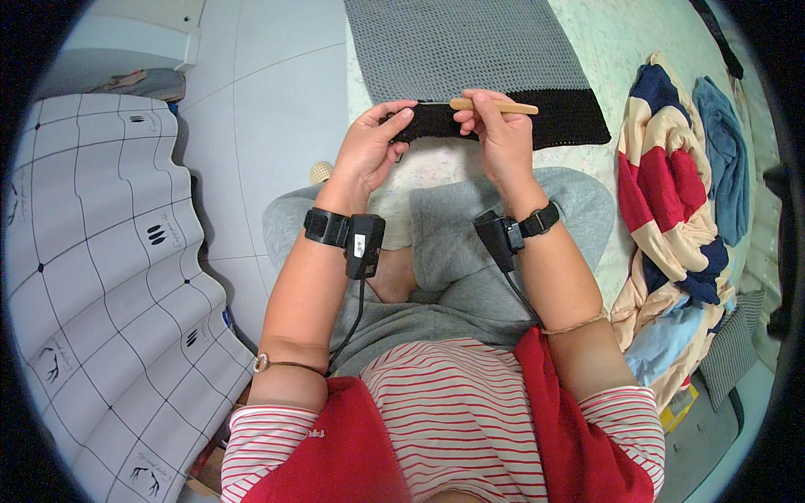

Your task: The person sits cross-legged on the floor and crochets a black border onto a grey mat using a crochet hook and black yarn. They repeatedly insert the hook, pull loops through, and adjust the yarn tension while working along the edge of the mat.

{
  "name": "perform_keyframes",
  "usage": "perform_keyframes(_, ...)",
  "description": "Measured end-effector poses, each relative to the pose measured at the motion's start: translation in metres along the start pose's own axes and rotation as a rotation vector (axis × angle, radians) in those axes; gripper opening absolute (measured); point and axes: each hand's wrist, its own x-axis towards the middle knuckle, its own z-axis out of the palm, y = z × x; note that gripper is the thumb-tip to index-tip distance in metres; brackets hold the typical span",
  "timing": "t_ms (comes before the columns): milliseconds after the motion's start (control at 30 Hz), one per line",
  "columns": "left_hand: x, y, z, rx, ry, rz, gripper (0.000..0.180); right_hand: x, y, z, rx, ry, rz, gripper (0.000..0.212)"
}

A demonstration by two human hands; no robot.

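- From my end, I see the left hand [369, 144] at the left end of a black band [562, 119], its thumb and forefinger pinched together on the yarn work and the other fingers curled in below.
- I see the right hand [501, 138] closed loosely around the light wooden handle of a crochet hook [520, 108], gripping it between thumb and fingers, pen-like.
- The hook lies nearly level, its thin shaft running left toward the left fingertips; I cannot tell whether its tip sits in a stitch.
- The black band borders the near edge of a grey crocheted piece [470, 50], which spreads flat beyond both hands on a pale patterned sheet [616, 59].
- Black devices are strapped at both wrists, above grey trousers [461, 226].
- To the right, near the sheet's edge, I have a crumpled cream, red and navy bundle [667, 184] beside a blue garment [723, 159].
- To the left, well apart from the hands, a rippled white cover [101, 268] with black grid lines stands out over the pale floor [277, 50].
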Motion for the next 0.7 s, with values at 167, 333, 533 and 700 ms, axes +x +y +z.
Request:
perform_keyframes(167,0.0001,-0.0034,-0.0006,-0.061,0.025,0.027,0.012,-0.0015,0.0002,-0.0004,0.005,-0.006,0.004,0.025)
perform_keyframes(333,-0.0004,-0.0039,0.0,-0.061,0.059,0.028,0.01,-0.0018,-0.0007,-0.0027,-0.019,0.067,-0.022,0.024)
perform_keyframes(533,-0.0011,-0.0039,-0.0014,-0.065,0.025,0.024,0.01,-0.002,0.0009,-0.0006,-0.002,0.012,-0.012,0.023)
perform_keyframes(700,-0.0006,-0.0047,-0.0018,-0.055,0.024,0.023,0.01,-0.0021,0.0011,0.0005,0.021,0.012,-0.009,0.023)
